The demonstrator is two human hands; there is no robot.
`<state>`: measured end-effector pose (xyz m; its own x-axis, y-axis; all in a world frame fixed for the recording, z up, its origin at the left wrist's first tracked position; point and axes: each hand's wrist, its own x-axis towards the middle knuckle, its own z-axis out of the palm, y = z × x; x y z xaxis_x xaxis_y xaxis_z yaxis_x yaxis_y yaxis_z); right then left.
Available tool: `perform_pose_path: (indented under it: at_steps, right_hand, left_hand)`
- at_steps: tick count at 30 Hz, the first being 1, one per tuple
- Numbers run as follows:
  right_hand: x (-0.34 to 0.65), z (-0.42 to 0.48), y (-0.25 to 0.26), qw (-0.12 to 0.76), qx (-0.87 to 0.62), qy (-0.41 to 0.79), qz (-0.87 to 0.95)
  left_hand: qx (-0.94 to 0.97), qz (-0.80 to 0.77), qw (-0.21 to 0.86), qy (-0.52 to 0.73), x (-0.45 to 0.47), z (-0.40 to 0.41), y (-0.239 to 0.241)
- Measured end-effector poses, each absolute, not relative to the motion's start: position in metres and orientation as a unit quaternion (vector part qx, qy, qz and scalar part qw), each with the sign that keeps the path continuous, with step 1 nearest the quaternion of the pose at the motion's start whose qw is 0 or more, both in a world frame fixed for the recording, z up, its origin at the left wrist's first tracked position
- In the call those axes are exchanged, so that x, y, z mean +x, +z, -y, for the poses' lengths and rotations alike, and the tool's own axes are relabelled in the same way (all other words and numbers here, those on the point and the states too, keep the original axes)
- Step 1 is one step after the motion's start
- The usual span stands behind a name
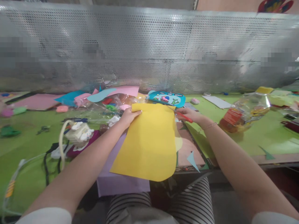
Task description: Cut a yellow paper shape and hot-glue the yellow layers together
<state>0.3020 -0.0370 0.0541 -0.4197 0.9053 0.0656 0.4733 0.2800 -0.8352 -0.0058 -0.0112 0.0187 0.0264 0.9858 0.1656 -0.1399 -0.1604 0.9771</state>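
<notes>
My left hand [129, 117] pinches the top left edge of a yellow foam sheet [149, 143], which is held up in front of me over the table edge. My right hand [190, 115] is closed on red-handled scissors [184, 117] at the sheet's upper right edge. Under the yellow sheet lies a lilac sheet [116, 183] that hangs toward my lap. Just beyond the sheet lies a teal craft piece [167, 98] with small coloured shapes on it.
A green table top [257, 133] carries pink and blue foam sheets [37, 101], a clear plastic bag of bits [112, 104], a lying plastic bottle [245, 112], a white cord and small scraps. A perforated metal screen [149, 46] closes the back.
</notes>
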Motion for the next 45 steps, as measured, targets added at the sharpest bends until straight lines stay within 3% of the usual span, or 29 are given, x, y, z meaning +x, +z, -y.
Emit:
perform_pose_path:
  at_steps: [21, 32, 38, 45]
  right_hand:
    - [0.307, 0.038, 0.055, 0.23, -0.459, 0.34, 0.788]
    - [0.313, 0.033, 0.051, 0.194, -0.476, 0.256, 0.819]
    - [0.312, 0.029, 0.048, 0.264, -0.511, 0.255, 0.777]
    - [0.302, 0.024, 0.036, 0.363, -0.5, 0.358, 0.7]
  left_hand:
    - [0.54, -0.413, 0.504, 0.533, -0.007, 0.01, 0.015]
    - [0.528, -0.434, 0.512, 0.52, -0.008, 0.011, 0.015]
    - [0.513, -0.427, 0.497, 0.555, -0.007, 0.008, 0.013]
    - [0.443, -0.388, 0.487, 0.645, -0.004, 0.005, 0.01]
